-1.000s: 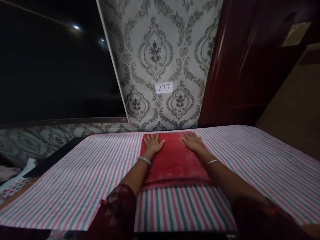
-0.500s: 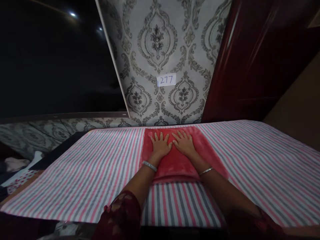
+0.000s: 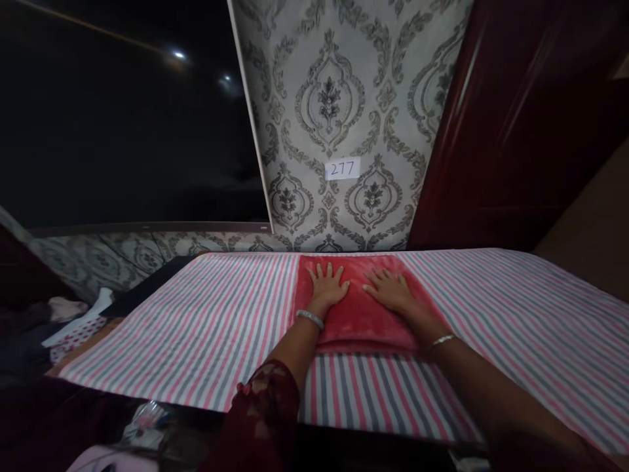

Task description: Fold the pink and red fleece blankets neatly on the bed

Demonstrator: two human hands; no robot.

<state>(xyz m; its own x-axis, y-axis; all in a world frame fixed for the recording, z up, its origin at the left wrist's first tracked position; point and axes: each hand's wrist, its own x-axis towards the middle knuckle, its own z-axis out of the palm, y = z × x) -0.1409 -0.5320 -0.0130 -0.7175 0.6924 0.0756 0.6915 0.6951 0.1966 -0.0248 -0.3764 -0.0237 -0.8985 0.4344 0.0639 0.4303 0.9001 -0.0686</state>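
A red plush cloth [image 3: 354,321], folded into a rough rectangle, lies on a striped pink, grey and white sheet [image 3: 221,314]. My left hand [image 3: 328,287] rests flat on its upper left part, fingers spread. On its upper right part lies my right hand [image 3: 390,290], palm down, fingers extended and slightly blurred. Neither hand grips anything. A fold shows along the cloth's near edge, and my right forearm covers part of its right side.
Behind the sheet stands a patterned wall with a paper label [image 3: 343,168] reading 277. A large dark screen [image 3: 132,131] is at the left, a dark red glossy panel [image 3: 491,144] at the right. Clothes [image 3: 73,328] lie at the far left, with a clear plastic item [image 3: 147,419] below the near edge.
My right hand has slid to the right across the red cloth, away from my left hand. My left hand stays in place on the cloth. The view has shifted slightly left.
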